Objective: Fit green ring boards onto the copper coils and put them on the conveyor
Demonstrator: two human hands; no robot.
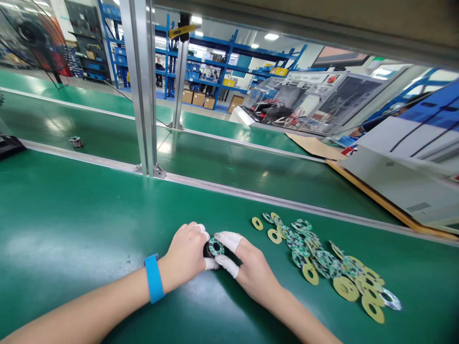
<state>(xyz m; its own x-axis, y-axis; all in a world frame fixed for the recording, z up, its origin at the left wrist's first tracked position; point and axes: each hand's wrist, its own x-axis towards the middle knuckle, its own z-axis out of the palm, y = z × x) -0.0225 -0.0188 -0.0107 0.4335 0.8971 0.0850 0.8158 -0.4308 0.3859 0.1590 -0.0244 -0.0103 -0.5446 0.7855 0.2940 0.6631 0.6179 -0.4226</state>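
Green table [71, 229] fills most of the view, with a small metal roll [75, 142] far back on the left. Next comes a blue wristband [154, 278] on the left arm. The left hand [186, 255] and the right hand [247, 270] meet in the middle, both wearing white finger caps [228, 240]. Together they pinch a small black part with a green ring [216, 247] on top, held just above the table. To the right lies a pile of green and yellow rings [330, 263], spread out flat. A white box [405, 177] sits far right.
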